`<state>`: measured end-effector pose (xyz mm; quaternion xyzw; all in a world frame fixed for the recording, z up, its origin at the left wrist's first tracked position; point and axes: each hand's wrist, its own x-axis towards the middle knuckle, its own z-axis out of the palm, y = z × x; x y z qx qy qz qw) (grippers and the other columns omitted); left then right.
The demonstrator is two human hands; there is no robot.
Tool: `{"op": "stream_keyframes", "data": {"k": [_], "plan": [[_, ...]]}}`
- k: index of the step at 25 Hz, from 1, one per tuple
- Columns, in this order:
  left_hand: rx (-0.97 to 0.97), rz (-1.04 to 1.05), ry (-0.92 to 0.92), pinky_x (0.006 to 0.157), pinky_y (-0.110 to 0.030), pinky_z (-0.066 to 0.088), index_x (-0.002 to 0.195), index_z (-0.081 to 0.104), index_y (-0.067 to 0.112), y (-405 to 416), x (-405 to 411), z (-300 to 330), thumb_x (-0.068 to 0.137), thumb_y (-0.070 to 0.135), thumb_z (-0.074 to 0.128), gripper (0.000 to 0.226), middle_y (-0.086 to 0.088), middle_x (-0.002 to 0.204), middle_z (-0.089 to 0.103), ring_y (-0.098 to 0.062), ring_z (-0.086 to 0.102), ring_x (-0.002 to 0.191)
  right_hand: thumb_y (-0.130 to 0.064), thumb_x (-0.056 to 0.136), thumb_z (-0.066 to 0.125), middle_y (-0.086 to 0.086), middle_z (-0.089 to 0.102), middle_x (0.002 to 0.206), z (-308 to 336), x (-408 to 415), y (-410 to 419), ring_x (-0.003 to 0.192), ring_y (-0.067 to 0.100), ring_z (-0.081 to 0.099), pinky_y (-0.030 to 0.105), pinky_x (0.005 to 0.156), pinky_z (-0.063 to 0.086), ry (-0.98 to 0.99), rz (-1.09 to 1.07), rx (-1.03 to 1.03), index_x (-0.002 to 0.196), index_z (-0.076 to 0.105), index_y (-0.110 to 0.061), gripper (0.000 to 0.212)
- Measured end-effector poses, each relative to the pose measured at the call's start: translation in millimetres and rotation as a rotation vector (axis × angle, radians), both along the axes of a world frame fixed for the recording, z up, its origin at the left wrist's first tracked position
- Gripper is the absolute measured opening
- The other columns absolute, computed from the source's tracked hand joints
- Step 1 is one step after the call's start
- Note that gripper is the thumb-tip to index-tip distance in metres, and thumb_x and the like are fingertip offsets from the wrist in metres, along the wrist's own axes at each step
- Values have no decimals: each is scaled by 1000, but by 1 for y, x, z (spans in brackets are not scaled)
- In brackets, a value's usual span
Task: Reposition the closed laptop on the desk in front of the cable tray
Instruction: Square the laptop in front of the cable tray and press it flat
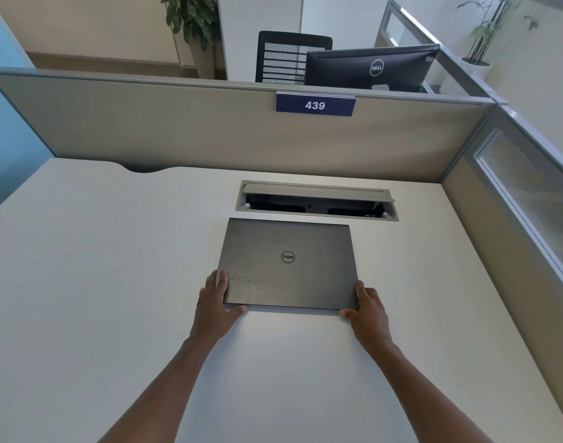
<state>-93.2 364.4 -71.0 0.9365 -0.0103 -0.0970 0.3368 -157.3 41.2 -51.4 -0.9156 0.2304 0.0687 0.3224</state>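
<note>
Flat dark-grey metal closed laptop (288,265) sits toward table's (113,282) back edge, just in front of recessed grey cable tray (317,201), not touching. Left hand (216,298) and right hand (368,306) each pinch a near corner. Looks stiff, smooth, probably slippery, moderately heavy; near corners seem like best hold. Tray flap propped open, inside dark, contents unclear.
</note>
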Motion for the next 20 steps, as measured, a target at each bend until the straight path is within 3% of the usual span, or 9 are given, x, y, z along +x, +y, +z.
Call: {"op": "stream_keyframes", "data": {"k": [6,9,14,20], "plan": [[-23,32,12,114,-43,36,158,20,19,0,1,0,77,35,79,102,-1,165,20,-24,29,148,-16,87,69,3,49,117,0,3,-5,93,23,50,31,77,39,4,25,-17,146,38,-14,67],[8,1,21,112,-46,38,158,20,18,0,4,1,78,36,77,100,-3,164,21,-27,31,146,-18,88,70,5,51,124,-1,2,-4,105,28,56,30,80,40,-13,16,-24,149,37,-14,70],[95,-54,47,121,-44,24,160,11,19,1,5,3,85,41,69,97,-10,169,3,-27,13,155,-19,91,67,5,50,135,-1,-1,-2,116,30,56,34,89,45,-16,23,-25,154,31,-14,73],[140,-61,64,117,-45,33,159,13,21,3,6,8,83,45,69,96,-8,169,4,-30,23,151,-19,93,65,7,48,140,5,-3,1,123,31,54,38,98,46,2,26,-29,157,24,-12,77]]}}
